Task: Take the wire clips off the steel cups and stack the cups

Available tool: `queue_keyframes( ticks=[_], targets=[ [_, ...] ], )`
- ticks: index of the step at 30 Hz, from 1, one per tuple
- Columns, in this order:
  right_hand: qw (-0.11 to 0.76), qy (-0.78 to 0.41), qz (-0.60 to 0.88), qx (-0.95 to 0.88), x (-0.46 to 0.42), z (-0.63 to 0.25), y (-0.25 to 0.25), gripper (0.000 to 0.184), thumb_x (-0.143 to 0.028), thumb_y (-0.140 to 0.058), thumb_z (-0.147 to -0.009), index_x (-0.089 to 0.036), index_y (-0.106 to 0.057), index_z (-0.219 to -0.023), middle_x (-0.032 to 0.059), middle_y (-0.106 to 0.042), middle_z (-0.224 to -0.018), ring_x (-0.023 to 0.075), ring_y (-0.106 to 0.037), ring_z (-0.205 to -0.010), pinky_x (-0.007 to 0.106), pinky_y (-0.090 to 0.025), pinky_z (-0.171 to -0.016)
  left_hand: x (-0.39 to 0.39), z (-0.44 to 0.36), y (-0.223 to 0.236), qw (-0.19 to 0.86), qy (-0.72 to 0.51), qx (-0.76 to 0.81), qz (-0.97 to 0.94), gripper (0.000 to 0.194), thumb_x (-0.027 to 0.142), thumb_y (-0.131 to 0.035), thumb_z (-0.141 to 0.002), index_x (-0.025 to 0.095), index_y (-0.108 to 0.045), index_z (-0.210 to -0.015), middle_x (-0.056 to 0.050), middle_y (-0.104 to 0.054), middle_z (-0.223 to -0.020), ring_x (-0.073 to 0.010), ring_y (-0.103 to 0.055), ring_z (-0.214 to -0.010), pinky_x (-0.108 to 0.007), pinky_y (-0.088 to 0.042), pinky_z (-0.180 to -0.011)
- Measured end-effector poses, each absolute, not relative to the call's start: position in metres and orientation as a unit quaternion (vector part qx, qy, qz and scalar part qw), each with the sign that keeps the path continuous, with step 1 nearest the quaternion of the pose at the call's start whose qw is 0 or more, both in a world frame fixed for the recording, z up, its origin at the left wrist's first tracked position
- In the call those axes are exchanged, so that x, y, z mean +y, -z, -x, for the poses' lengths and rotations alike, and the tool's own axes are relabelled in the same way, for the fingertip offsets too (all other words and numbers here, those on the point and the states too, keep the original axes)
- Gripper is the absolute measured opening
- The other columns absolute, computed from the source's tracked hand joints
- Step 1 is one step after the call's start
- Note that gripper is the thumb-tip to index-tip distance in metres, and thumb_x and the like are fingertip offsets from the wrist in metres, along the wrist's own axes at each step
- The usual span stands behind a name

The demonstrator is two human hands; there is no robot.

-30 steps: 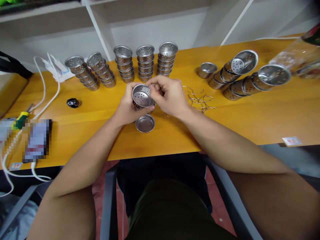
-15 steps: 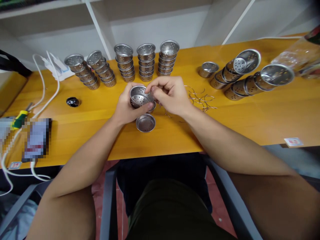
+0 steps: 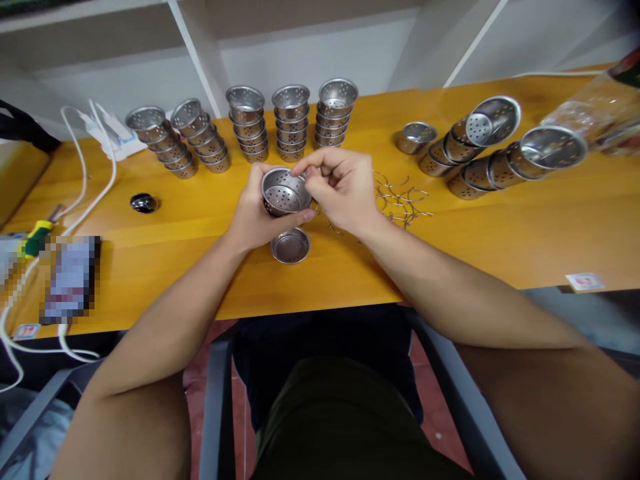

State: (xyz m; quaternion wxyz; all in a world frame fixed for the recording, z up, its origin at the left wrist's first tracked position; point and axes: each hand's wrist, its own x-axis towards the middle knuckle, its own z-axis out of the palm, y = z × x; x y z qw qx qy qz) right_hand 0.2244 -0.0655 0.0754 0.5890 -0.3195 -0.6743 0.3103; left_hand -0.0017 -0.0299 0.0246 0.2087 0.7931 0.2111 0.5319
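A perforated metal cup is gripped in my left hand, its open mouth facing up toward me. The left thumb lies along the cup's near side, and the fingers wrap behind it. At the cup's right rim, my right hand has thumb and index finger bent together. Whatever lies between those fingertips is too small or hidden to make out. Just below my left thumb, another metal cup stands on the wooden table. Thin curved metal wires lie in a loose pile right of my right hand.
Stacks of perforated cups line the back, and two leaning stacks lie at right beside a single cup. On the left are a black shiny object, a phone, white cables and a screwdriver.
The held cup has turned slightly, showing more of its perforated bottom. My left thumb has slid a little to the right, and the right fingers stay at the rim.
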Motion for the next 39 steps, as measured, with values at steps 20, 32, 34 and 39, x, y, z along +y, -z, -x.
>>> queue_keyframes(
  ticks=[20,32,34,39],
  targets=[
    [0.567,-0.359,0.339,-0.659,-0.069,-0.225,-0.082,0.013,-0.026,-0.082,-0.108,-0.026,-0.078,-0.095,0.0013,-0.066,-0.082,0.0168,-0.055,-0.07,0.031,-0.049,-0.06,-0.025,0.0,-0.02,0.184,-0.54,0.198,-0.797,0.121,0.097,-0.117,-0.068,0.038,-0.062,-0.159,-0.005,-0.076,-0.136,-0.0332,-0.086,-0.116,-0.056,-0.076,-0.092],
    [0.587,-0.357,0.341,-0.642,-0.07,-0.221,-0.082,0.015,-0.03,-0.078,-0.111,-0.026,-0.076,-0.097,0.0019,-0.066,-0.083,0.0192,-0.065,-0.077,0.032,-0.055,-0.067,-0.034,-0.001,-0.025,0.204,-0.53,0.225,-0.791,0.117,0.092,-0.118,-0.072,0.04,-0.063,-0.162,-0.006,-0.076,-0.137,-0.0361,-0.088,-0.125,-0.061,-0.076,-0.106],
    [0.588,-0.354,0.347,-0.64,-0.069,-0.221,-0.081,0.015,-0.031,-0.078,-0.111,-0.026,-0.077,-0.098,0.0012,-0.065,-0.082,0.0187,-0.063,-0.076,0.031,-0.054,-0.066,-0.034,-0.002,-0.025,0.206,-0.53,0.227,-0.791,0.118,0.092,-0.118,-0.071,0.04,-0.063,-0.161,-0.006,-0.075,-0.137,-0.0364,-0.088,-0.125,-0.061,-0.076,-0.106],
    [0.593,-0.342,0.36,-0.634,-0.069,-0.216,-0.076,0.011,-0.031,-0.079,-0.11,-0.026,-0.078,-0.1,0.0002,-0.066,-0.083,0.0168,-0.055,-0.071,0.03,-0.048,-0.062,-0.037,-0.004,-0.028,0.205,-0.521,0.254,-0.789,0.116,0.093,-0.119,-0.069,0.037,-0.065,-0.156,-0.005,-0.077,-0.133,-0.0348,-0.088,-0.12,-0.059,-0.076,-0.101]
  ],
)
